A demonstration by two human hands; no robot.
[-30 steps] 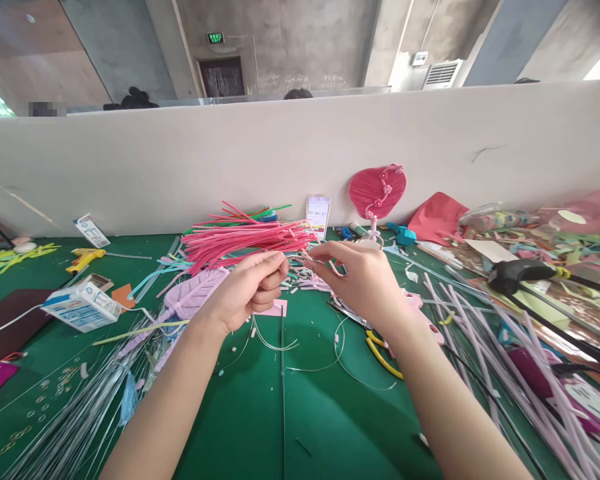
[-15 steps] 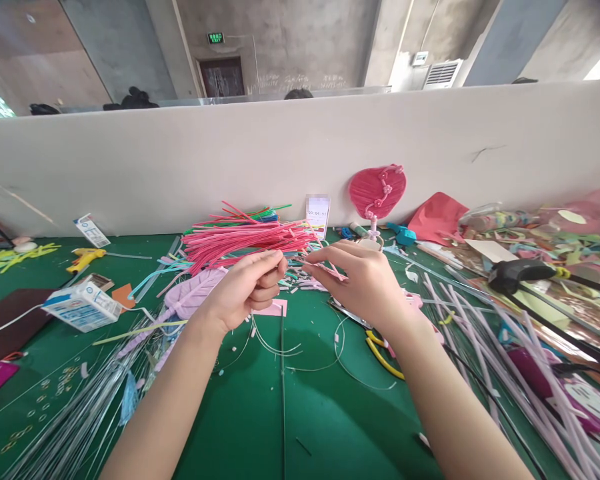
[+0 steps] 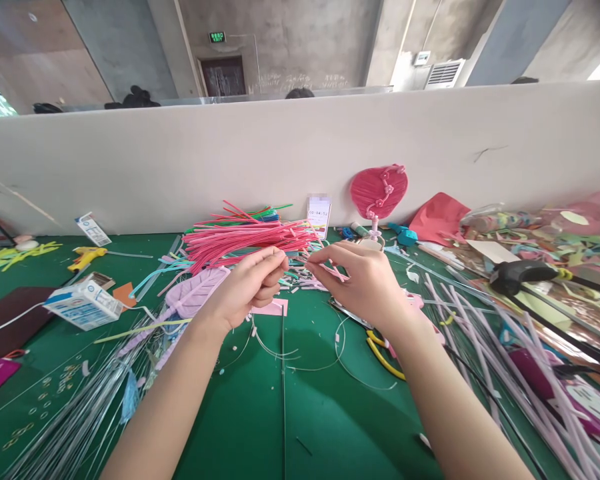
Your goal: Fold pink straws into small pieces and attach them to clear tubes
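Observation:
My left hand (image 3: 247,288) and my right hand (image 3: 365,280) are raised side by side over the green table (image 3: 300,413), fingertips almost meeting. Each hand pinches an end of a thin clear wire (image 3: 296,255) that spans the gap between them. A small pink looped piece (image 3: 336,272) rests against my right palm. Just behind the hands lies a bundle of pink pipe cleaners (image 3: 245,241). A lilac leaf-shaped piece (image 3: 195,293) lies under my left wrist.
Yellow-handled pliers (image 3: 380,350) and loose wire loops (image 3: 300,347) lie below my right hand. Lilac pipe cleaners (image 3: 485,347) and a black glue gun (image 3: 520,273) are at right. A white carton (image 3: 83,305), silver wires (image 3: 75,420) and a yellow glue gun (image 3: 86,257) are at left. A grey partition wall (image 3: 300,153) runs behind.
The hands have stayed almost in place; my right fingers have closed in slightly toward the left fingertips.

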